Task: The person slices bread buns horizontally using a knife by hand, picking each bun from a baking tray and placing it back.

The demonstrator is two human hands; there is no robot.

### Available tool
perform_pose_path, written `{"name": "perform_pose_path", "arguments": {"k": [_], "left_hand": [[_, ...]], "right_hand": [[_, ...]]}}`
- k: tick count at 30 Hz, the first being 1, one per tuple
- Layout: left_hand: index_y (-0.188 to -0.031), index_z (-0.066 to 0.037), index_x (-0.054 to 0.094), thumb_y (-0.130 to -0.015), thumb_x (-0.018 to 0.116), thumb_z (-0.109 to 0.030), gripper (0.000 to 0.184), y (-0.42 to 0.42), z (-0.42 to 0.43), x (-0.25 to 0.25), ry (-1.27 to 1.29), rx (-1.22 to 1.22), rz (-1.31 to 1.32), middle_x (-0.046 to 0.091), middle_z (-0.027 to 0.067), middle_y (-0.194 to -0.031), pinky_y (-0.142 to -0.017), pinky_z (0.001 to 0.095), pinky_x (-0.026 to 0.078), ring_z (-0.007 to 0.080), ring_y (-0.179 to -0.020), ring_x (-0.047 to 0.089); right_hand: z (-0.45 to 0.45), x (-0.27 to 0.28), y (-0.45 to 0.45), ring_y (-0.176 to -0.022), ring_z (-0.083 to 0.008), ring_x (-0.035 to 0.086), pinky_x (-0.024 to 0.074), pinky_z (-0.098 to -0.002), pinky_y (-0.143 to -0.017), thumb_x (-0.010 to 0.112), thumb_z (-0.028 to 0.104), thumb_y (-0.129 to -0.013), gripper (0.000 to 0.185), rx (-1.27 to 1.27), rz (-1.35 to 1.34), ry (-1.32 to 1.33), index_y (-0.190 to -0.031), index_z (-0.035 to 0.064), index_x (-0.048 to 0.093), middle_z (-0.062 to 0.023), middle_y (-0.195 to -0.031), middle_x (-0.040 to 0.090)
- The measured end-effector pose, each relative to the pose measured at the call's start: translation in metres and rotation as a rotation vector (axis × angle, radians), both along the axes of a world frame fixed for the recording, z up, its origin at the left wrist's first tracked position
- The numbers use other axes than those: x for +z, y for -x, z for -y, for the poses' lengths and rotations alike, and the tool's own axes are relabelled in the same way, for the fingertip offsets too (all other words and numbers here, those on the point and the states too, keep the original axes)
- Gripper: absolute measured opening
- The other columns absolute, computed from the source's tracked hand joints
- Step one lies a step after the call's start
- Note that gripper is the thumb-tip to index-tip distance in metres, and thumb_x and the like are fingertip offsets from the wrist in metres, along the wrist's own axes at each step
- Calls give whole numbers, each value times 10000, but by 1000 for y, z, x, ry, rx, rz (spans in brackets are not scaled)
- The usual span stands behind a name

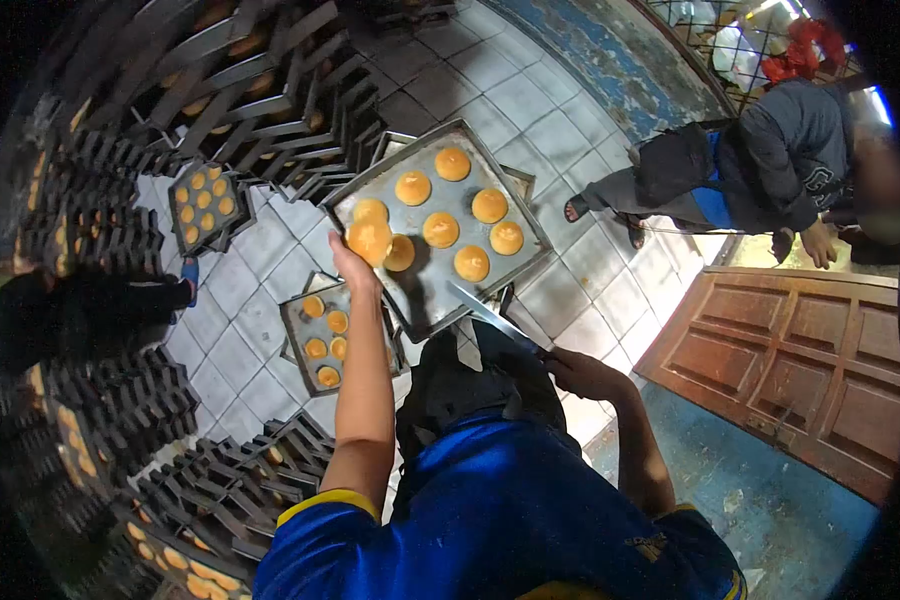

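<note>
Round golden-brown buns (440, 229) lie spaced apart on a metal baking tray (515, 275) in front of my body. At the tray's left side, my left hand (354, 264) holds a bun (369, 242), its fingers mostly hidden behind it. My right hand (582, 372) grips the dark handle of a long knife (490, 317). The silvery blade points up and left, its tip over the tray's lower edge. Nothing touches the blade that I can make out.
Another tray of buns (315, 330) sits low at left, and one more tray (202, 206) beyond it. Tall stacks of trays (240, 90) fill the left side. A person (760, 160) stands at right near a wooden door (770, 350); another person (80, 320) is at far left.
</note>
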State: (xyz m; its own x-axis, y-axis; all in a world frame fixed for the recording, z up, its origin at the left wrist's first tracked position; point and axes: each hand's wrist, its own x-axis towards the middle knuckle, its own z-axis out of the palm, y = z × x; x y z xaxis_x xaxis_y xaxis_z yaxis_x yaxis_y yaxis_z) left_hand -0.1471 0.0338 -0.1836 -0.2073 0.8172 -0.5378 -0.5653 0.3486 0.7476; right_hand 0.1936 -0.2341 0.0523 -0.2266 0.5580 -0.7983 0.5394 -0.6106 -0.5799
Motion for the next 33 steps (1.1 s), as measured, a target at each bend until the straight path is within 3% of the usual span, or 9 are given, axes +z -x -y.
{"name": "perform_pose_path", "arguments": {"k": [11, 18, 20, 21, 22, 23, 24, 27, 33], "left_hand": [[-1180, -59, 750, -1076, 525, -557, 556, -48, 105, -176, 183, -774, -888, 758, 281, -1151, -1033, 491, 513, 431, -1179, 698], [-1148, 10, 708, -1006, 621, -339, 387, -50, 90, -141, 11, -516, -1297, 687, 292, -1075, -948, 558, 493, 489, -1035, 655], [-1091, 64, 675, -938, 696, -272, 370, -55, 77, -153, 107, -259, -1226, 683, 267, -1078, -950, 569, 485, 471, -1029, 647], [-1051, 79, 659, -897, 741, -255, 378, -53, 71, -163, 128, -165, -1132, 696, 253, -1086, -956, 572, 486, 457, -1038, 651], [-1073, 25, 668, -841, 778, -246, 374, -46, 63, -165, 123, -683, -1411, 711, 246, -1100, -935, 546, 515, 421, -1018, 674], [-1096, -29, 677, -785, 815, -237, 399, -34, 52, -165, 67, -1204, -1679, 726, 238, -1114, -914, 521, 544, 386, -998, 697], [-1104, -78, 705, -809, 771, -205, 328, -31, 42, -168, 116, -1253, -1560, 732, 182, -1052, -805, 490, 584, 339, -942, 710], [-947, -7, 687, -881, 651, -137, 150, -39, 34, -202, 403, -133, -113, 660, 82, -865, -594, 464, 566, 260, -681, 649], [-1216, 42, 508, -847, 774, -19, 459, -51, 32, -162, 378, -131, -276, 636, 173, -1121, -673, 435, 622, 270, -843, 699]], "right_hand": [[67, -45, -33, -566, -61, 401, 340, -272, -487, 497, 363, -1147, 263, -461, 183, 132, -1133, 136, 628, 81, -693, 441], [24, -34, -32, -882, -180, 587, 502, -346, -775, 461, 419, -1156, 384, -293, 152, 211, -1202, 74, 621, -80, -984, 614], [30, -54, -38, -655, -72, 447, 402, -263, -567, 522, 402, -1132, 311, -395, -6, -42, -1159, 107, 615, 57, -785, 480], [41, -82, -50, -839, -143, 550, 478, -306, -714, 511, 335, -1140, 306, -62, 26, -339, -1262, 70, 606, -34, -973, 560], [51, -110, -62, -1024, -215, 653, 554, -349, -860, 501, 267, -1148, 333, 210, 110, -681, -1364, 33, 598, -124, -1161, 640], [32, -85, -56, -1230, -291, 632, 526, -401, -1035, 494, 192, -1142, 346, 444, 234, -395, -1421, 5, 579, -185, -1356, 608], [31, -83, -52, -1224, -341, 643, 514, -430, -1064, 527, 253, -1130, 377, -121, 40, -186, -1402, 0, 591, -192, -1345, 639], [12, -59, -40, -1310, -373, 625, 472, -470, -1110, 438, 437, -1143, 535, -139, 162, -154, -1423, 4, 582, -241, -1392, 658], [11, -50, -30, -1233, -364, 654, 490, -485, -1068, 444, 444, -1138, 547, -256, 118, -184, -1426, -1, 578, -235, -1307, 688]]}}
